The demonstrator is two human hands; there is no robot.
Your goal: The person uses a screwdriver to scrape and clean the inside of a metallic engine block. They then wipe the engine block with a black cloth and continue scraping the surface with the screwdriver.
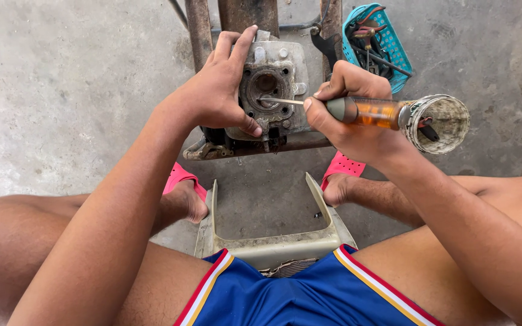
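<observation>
The left hand (pixel 215 90) clamps the grimy metal engine cylinder (pixel 271 84), seemingly heavy, rigid and greasy, by its side on the rusty frame (pixel 255 146), while the right hand (pixel 348 111) grips an amber-handled screwdriver (pixel 357 111), tip in the bore.

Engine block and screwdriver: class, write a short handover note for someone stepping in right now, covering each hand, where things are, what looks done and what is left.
Left hand: grips the grey engine block, steadying it on the rusty metal frame.
Right hand: closed on the orange-handled screwdriver, tip inside the block's round bore.
Nearby: blue basket of tools, grimy round container, both on the concrete floor.
Done: bore is open and exposed.
Left: work in the bore appears unfinished; the tip is in it.
</observation>
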